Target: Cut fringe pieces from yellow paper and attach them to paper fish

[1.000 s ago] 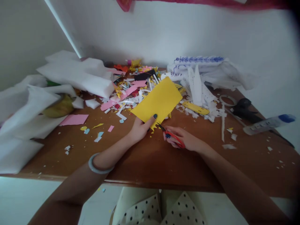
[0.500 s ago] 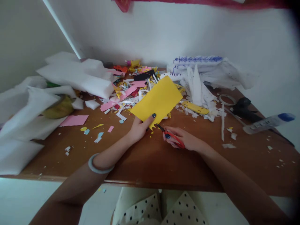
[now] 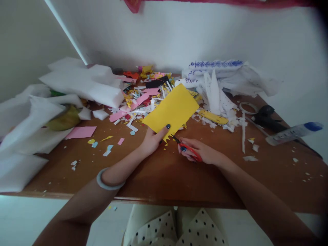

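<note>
My left hand (image 3: 151, 141) grips a sheet of yellow paper (image 3: 174, 111) by its near corner, thumb on top and the other fingers hidden underneath. That corner has a jagged, notched edge. My right hand (image 3: 198, 150) is closed around the red handles of a pair of scissors (image 3: 191, 150). The dark blade tips touch or nearly touch the notched edge; whether paper lies between them I cannot tell. A few tiny yellow bits (image 3: 165, 147) lie on the table just below the notches.
Mixed paper scraps (image 3: 139, 102) are heaped behind the sheet, with a yellow box cutter (image 3: 212, 117) to the right. White foam sheets (image 3: 87, 82) pile up at left. A tape roll (image 3: 248, 108), a black tool (image 3: 268, 118) and a clear tube (image 3: 294, 134) lie at right on the brown table (image 3: 164, 184).
Hardly anything differs. Both hands, the yellow paper and the scissors keep almost the same place, with only a very slight shift of the view.
</note>
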The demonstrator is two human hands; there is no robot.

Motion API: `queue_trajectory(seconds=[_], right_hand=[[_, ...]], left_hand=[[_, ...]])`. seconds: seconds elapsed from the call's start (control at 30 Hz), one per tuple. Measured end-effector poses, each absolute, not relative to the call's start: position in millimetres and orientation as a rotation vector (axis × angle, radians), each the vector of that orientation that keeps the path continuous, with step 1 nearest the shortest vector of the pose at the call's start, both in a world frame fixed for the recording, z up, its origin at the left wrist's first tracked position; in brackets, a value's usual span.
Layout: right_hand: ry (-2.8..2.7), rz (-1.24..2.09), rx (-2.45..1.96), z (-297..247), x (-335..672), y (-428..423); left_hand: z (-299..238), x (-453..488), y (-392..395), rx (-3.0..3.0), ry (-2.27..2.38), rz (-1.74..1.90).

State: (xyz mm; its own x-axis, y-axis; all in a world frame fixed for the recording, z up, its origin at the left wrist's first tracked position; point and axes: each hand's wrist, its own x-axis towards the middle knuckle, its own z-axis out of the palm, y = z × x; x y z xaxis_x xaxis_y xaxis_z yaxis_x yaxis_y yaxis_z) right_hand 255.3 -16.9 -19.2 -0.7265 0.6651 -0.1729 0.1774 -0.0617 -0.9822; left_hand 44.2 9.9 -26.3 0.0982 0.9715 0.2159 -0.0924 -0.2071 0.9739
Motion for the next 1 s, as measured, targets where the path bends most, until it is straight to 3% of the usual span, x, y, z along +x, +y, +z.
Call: queue_trajectory(seconds=[1.0], right_hand=[[-1.835, 1.852, -0.963, -21.6, 255.9, -15.4]], left_hand=[[-23.9, 45.0, 8.9, 1.344, 0.963, 1.285]])
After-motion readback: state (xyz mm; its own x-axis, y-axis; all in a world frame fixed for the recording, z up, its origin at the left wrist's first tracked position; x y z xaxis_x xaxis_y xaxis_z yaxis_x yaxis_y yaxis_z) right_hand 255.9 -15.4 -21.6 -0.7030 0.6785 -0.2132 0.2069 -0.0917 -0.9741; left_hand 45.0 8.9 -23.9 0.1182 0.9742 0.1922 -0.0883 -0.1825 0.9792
